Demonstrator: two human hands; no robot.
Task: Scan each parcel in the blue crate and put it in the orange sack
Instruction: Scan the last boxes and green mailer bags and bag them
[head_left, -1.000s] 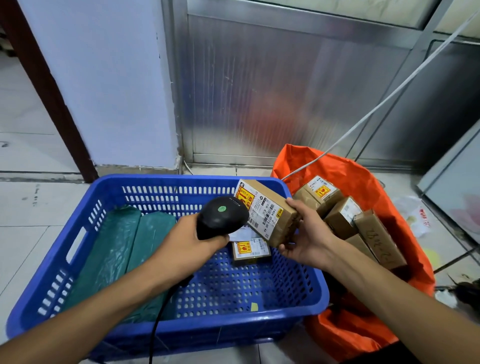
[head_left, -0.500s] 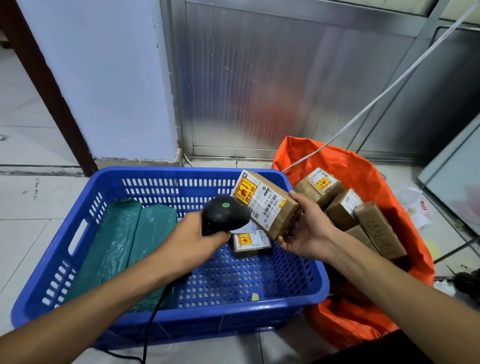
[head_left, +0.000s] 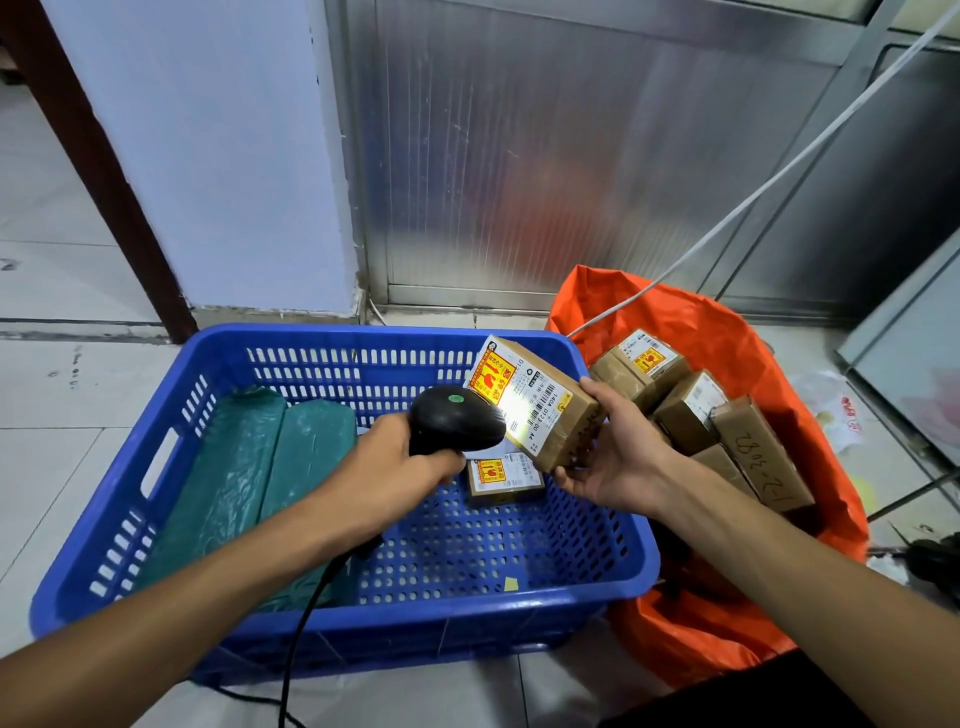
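Note:
My right hand (head_left: 618, 457) holds a brown cardboard parcel (head_left: 550, 410) tilted over the right side of the blue crate (head_left: 156, 467), label facing left. My left hand (head_left: 395, 467) grips a black corded scanner (head_left: 454, 421) whose nose almost touches the label; a bright white light patch falls on the barcode. Inside the crate lie a small labelled box (head_left: 504, 480) under the scanner and two green plastic-wrapped parcels (head_left: 260, 478) at the left. The orange sack (head_left: 727, 338) stands open to the right of the crate with several brown boxes (head_left: 691, 405) in it.
A white pillar (head_left: 208, 156) and a ribbed metal door (head_left: 545, 156) rise behind the crate. A white cable (head_left: 779, 176) runs diagonally down into the sack. Scraps of plastic and paper (head_left: 841, 410) lie on the tiled floor at the right.
The scanner's light now shines on the parcel's label, which it did not before. Both hands and the parcel stay nearly where they were; the view has shifted slightly.

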